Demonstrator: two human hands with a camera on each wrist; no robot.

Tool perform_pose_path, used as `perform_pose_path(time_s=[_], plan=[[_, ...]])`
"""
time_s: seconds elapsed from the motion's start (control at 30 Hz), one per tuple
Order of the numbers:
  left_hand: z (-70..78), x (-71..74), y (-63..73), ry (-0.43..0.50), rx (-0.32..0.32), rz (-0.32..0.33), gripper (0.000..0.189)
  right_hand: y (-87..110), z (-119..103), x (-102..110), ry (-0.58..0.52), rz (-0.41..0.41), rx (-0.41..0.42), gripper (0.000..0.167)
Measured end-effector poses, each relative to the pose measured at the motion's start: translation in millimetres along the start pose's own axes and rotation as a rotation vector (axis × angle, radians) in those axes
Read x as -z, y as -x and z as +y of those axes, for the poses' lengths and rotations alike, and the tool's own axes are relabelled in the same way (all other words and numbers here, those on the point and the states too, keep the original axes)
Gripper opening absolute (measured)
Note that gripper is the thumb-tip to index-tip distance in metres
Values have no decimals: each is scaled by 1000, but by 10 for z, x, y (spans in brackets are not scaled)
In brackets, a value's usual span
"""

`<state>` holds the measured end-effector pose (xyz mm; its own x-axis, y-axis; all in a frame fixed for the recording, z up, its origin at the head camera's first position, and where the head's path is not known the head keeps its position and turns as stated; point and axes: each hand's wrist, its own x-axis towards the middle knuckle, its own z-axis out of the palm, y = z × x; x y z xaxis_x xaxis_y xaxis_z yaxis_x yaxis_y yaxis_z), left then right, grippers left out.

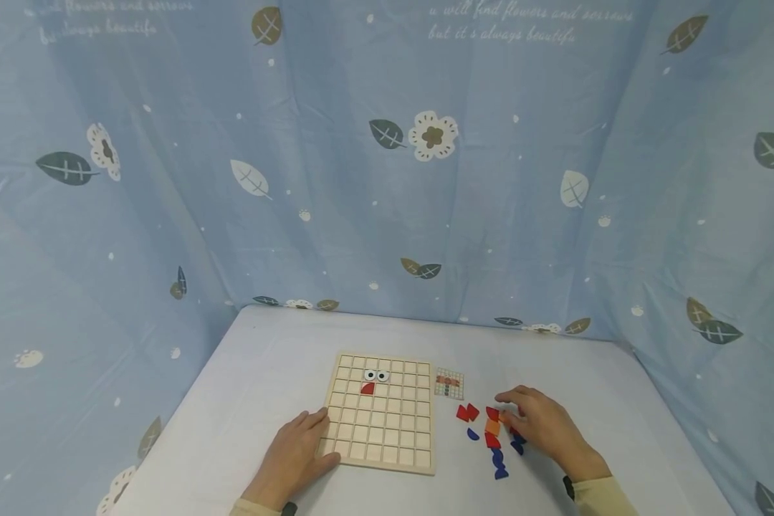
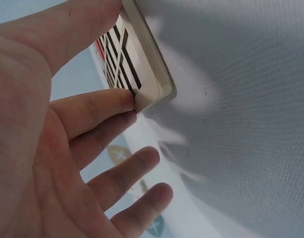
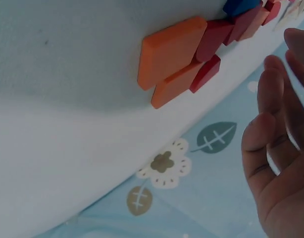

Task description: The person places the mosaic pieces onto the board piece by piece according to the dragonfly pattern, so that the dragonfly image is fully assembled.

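Note:
A square wooden grid board point(image 1: 383, 417) lies on the white table. On it sit two round eye pieces point(image 1: 377, 375) and a red quarter-round piece point(image 1: 368, 388) just below them. My left hand point(image 1: 290, 457) rests at the board's near left corner, thumb along the front edge and fingers at the left side. Over the loose pieces to the right hovers my right hand point(image 1: 547, 424), its fingers loosely bent with nothing seen between them. Beneath and beside it are orange pieces point(image 3: 173, 52), red pieces point(image 1: 493, 441) and blue pieces point(image 1: 499, 464), some partly hidden by the hand.
A small printed pattern card point(image 1: 449, 391) lies right of the board's upper corner. Two red pieces point(image 1: 463, 413) and a blue half-round point(image 1: 473, 434) lie between board and right hand. A blue leaf-printed curtain point(image 1: 387, 215) hangs behind the white table point(image 1: 284, 344).

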<state>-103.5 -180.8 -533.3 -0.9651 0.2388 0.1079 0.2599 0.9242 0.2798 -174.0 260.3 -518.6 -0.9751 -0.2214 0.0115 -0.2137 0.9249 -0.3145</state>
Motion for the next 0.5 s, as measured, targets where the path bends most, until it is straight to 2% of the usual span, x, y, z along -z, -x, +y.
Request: perform_pose_path(time_s=[0.2,0.5], plan=[[-6,-18,4,4,0,-1,68,-4,38,31,9,-17,62,31],[-5,-4,7,13,10,1,67,30,272,170,34,-9,4,37]])
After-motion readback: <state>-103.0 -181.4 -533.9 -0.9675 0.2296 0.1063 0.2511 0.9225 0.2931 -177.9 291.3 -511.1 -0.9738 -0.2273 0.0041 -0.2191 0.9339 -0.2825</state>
